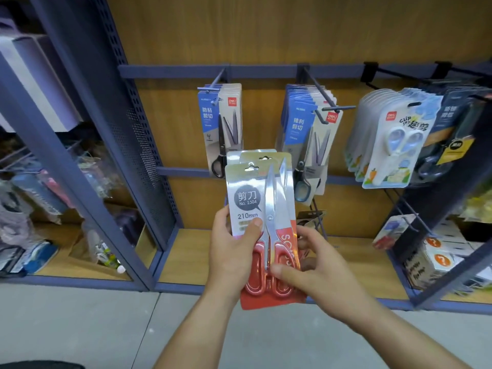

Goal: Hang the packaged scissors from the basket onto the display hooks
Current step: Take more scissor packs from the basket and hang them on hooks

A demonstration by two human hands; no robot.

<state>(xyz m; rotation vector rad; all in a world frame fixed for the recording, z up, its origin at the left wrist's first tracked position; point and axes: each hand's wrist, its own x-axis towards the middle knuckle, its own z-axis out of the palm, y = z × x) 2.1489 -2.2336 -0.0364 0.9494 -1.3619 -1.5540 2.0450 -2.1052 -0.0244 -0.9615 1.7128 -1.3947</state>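
Observation:
I hold a small stack of packaged scissors (262, 209) upright at centre frame: silver-and-red cards, red-handled scissors, "No. 2304, 210mm" on the front one. My left hand (234, 249) grips the stack's left side, thumb across the front card. My right hand (314, 265) pinches the lower right edge, thumb on the red handles. Behind and above, display hooks (318, 87) stick out from a blue rail on the wooden back panel. The basket is not in view.
Blue-card scissors (221, 121) hang on the left hook, more blue-card packs (308, 134) on the middle one, white child scissors (391, 139) at right. An almost bare lower hook (318, 219) is behind my right hand. A blue perforated upright (127, 145) stands left; boxes (436, 259) sit lower right.

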